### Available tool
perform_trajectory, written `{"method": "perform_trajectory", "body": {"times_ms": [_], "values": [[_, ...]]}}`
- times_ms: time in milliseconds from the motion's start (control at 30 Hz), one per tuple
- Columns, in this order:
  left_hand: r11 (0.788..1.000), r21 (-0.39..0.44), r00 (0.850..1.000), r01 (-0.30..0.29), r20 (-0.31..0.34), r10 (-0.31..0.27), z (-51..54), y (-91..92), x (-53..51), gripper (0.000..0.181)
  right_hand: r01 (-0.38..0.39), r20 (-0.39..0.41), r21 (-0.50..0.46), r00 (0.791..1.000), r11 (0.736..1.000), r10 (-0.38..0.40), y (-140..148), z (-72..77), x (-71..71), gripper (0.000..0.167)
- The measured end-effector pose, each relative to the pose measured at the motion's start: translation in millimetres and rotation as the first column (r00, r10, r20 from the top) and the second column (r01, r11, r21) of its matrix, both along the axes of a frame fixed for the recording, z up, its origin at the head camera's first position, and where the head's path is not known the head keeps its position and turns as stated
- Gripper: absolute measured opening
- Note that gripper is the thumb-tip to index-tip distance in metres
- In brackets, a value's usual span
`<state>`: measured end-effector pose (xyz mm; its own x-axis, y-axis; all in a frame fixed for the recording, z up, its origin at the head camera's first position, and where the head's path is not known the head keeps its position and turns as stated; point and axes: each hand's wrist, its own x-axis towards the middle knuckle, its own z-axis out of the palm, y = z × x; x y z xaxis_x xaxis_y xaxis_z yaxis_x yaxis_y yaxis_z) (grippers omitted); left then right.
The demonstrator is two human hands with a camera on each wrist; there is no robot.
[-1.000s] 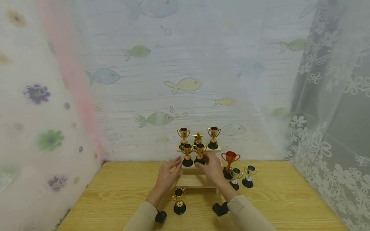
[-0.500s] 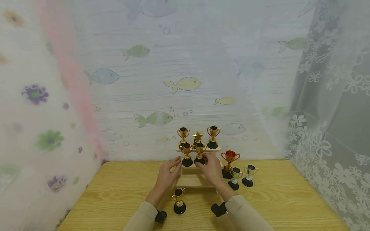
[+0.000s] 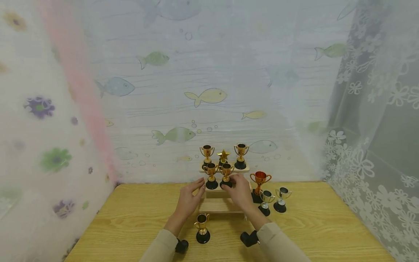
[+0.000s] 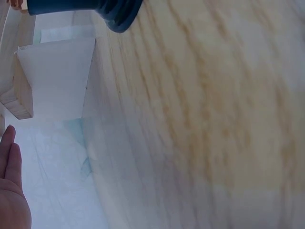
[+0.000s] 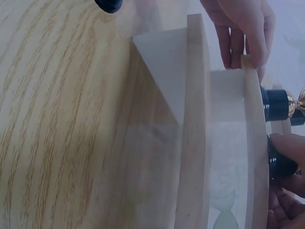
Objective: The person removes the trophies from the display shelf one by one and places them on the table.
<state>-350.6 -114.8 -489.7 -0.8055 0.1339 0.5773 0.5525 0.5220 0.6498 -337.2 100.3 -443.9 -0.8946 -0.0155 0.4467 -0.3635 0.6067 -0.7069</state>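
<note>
head view, last second | backdrop [image 3: 209,72], trophies [image 3: 241,151]: a hair further left in frame

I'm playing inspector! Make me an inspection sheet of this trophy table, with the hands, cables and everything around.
Surface: yellow-brown wood-grain table.
Job's things: pale wooden stepped rack; two gold two-handled, black-based cups on its middle tier; two similar cups flank a gold star trophy on top.
Clutter: another gold cup in front; shiny orange-red cup and two silver cups at right; a black piece near each forearm, purpose unclear.
Grips: left grip, a bare hand, touches the rack's left end; right grip, also bare, pinches the right middle-tier cup's base.
Cables: nothing seen.
Surroundings: white fish-patterned sheet behind; white floral lace at right.
</note>
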Motion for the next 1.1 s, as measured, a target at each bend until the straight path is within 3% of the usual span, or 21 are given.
{"method": "perform_trajectory", "body": {"times_ms": [433,1100], "values": [[1.0,-0.01,1.0,-0.004,-0.005,0.004,-0.6,-0.9,-0.7,0.035,-0.025,0.057,0.03,0.998,0.999,0.023,7,-0.1,3.5,0.032],[1.0,-0.007,1.0,-0.001,-0.002,0.001,-1.7,-0.8,-1.3,0.035,-0.07,0.067,0.068,0.996,0.995,0.066,17,3.4,14.6,0.031]]}}
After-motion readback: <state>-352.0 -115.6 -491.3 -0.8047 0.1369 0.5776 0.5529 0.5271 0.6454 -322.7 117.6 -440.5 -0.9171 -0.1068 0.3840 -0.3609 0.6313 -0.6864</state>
